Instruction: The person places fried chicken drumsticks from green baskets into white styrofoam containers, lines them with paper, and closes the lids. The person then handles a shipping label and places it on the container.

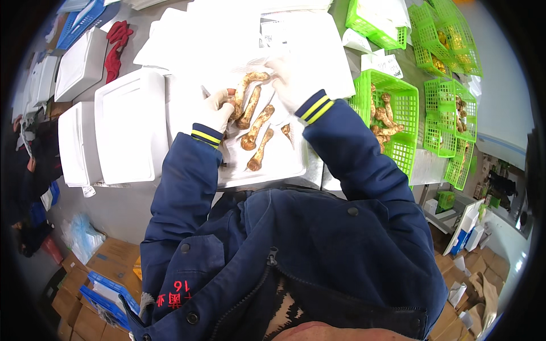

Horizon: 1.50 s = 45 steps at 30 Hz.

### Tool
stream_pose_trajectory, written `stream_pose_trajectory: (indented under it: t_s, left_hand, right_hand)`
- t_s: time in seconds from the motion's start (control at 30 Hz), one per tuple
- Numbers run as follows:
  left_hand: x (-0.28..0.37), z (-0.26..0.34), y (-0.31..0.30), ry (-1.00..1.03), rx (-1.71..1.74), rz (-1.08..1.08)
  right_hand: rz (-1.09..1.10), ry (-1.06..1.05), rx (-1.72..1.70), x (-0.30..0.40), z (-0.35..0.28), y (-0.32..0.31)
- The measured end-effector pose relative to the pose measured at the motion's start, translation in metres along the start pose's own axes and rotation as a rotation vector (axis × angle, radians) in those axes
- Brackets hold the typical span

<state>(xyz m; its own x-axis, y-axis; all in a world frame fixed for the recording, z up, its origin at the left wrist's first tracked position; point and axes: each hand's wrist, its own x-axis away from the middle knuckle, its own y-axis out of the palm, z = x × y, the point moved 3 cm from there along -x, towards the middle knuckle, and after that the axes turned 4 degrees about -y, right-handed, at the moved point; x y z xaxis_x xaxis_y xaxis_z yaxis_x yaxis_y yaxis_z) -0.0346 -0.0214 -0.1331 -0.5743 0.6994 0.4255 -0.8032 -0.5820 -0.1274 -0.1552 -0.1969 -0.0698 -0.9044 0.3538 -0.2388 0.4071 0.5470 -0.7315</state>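
A white foam box [273,175] lies before me, with several long brown-and-cream mushrooms in it. My left hand [218,111], in a pale glove, pinches the side of the leftmost curved mushroom [242,90] near its lower end. Beside that hand a grey pointed thing [205,91] sticks up; its kind is unclear. My right hand [286,83], also gloved, is by the same mushroom's upper tip, over white wrapping; glare hides its grip. Other mushrooms lie slanted side by side: one mushroom [250,108], a second [257,128], a third [260,151]. A small piece [286,130] rests at right.
White foam boxes [130,128] stand at left, near a red cloth [115,51]. White sheets [230,30] cover the table's back. To the right, a green basket [404,115] holds mushrooms, with more green baskets [448,106] beyond. A person [32,157] is at far left.
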Motion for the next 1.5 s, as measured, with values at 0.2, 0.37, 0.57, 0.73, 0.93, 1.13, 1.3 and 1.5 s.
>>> stream_pose_trajectory:
  t_s: [0.2,0.37,0.57,0.73,0.93,1.13,1.3,1.5]
  left_hand:
    - [-0.001,0.017,0.012,0.241,-0.677,0.249]
    - [0.017,0.019,0.012,0.362,-0.612,0.231]
    - [0.005,0.002,0.013,0.401,-0.691,0.259]
    - [0.025,0.028,0.000,0.463,-0.714,0.319]
    - [-0.004,0.047,-0.021,0.518,-1.126,0.474]
    - [-0.005,0.050,-0.012,0.425,-1.211,0.484]
    - [-0.012,0.052,-0.006,0.388,-1.274,0.434]
    - [-0.017,0.039,-0.007,0.505,-1.324,0.430]
  right_hand:
    - [-0.049,-0.293,0.417,-0.009,0.022,0.039]
    - [-0.107,-0.261,0.422,-0.008,0.034,0.047]
    - [-0.121,-0.147,0.482,-0.007,0.032,0.045]
    - [-0.100,-0.144,0.377,-0.028,-0.002,-0.008]
    - [-0.065,-0.077,0.341,-0.058,0.030,0.009]
    - [-0.290,-0.135,0.447,-0.076,0.018,0.027]
    - [-0.161,-0.284,0.360,-0.067,0.016,0.023]
    - [-0.325,-0.396,0.416,-0.061,0.012,0.015]
